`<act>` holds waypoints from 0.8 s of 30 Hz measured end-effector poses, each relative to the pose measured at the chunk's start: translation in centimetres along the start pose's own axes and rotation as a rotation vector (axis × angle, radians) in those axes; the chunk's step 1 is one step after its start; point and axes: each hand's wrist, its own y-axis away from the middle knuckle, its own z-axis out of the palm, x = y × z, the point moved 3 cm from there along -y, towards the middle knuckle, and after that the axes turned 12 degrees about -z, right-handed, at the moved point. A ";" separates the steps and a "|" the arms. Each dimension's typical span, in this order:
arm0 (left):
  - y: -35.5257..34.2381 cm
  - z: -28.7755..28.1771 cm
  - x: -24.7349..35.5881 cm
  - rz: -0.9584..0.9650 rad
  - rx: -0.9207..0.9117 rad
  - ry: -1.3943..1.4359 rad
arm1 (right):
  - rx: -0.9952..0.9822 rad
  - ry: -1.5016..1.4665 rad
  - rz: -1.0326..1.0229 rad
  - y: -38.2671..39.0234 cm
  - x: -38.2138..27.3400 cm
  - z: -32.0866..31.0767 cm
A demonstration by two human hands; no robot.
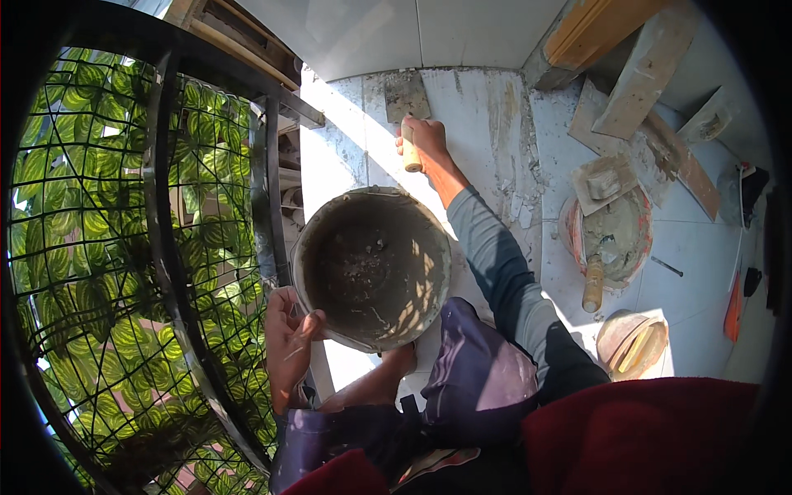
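Round, mortar-caked grey bucket point(426, 239); flat-bladed trowel point(407, 101) with pale wooden handle point(411, 155)
Bucket mouth-up, crumbly residue point(363, 272) at its bottom; trowel beyond its rim over the pale tiled floor point(470, 111), squarish grey blade point(406, 92) pointing away.

Centre: bucket point(323, 239) grey-brown, light dapples inside. 12 o'clock: trowel point(407, 95), grey blade, yellowish handle point(412, 157). 9 o'clock: leaves point(111, 157), green, pale-striped; fence point(165, 107) black. 3 o'clock: sleeve point(499, 256), blue-grey. 4 o'clock: cloth point(643, 429), dark red.

A mortar-crusted bucket point(429, 247), trowel point(407, 96) and smeared floor tiles point(474, 124) mark a building site.
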 end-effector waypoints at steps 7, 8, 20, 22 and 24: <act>-1.8 -0.8 -2.6 -0.020 -0.068 0.105 | 0.023 0.052 -0.140 -0.3 2.7 1.4; -1.9 -0.5 -2.6 -0.057 -0.064 0.113 | -0.007 0.088 -0.133 0.1 2.7 0.9; -7.1 3.7 -4.2 -0.087 -0.263 0.295 | -0.214 0.067 -0.250 8.7 -9.8 -3.9; -9.0 4.4 -5.5 -0.110 -0.319 0.281 | -0.246 0.101 -0.256 12.0 -12.4 -4.3; -10.4 4.1 -6.0 0.144 -0.055 -0.046 | -0.254 0.137 -0.217 15.3 -13.9 -4.3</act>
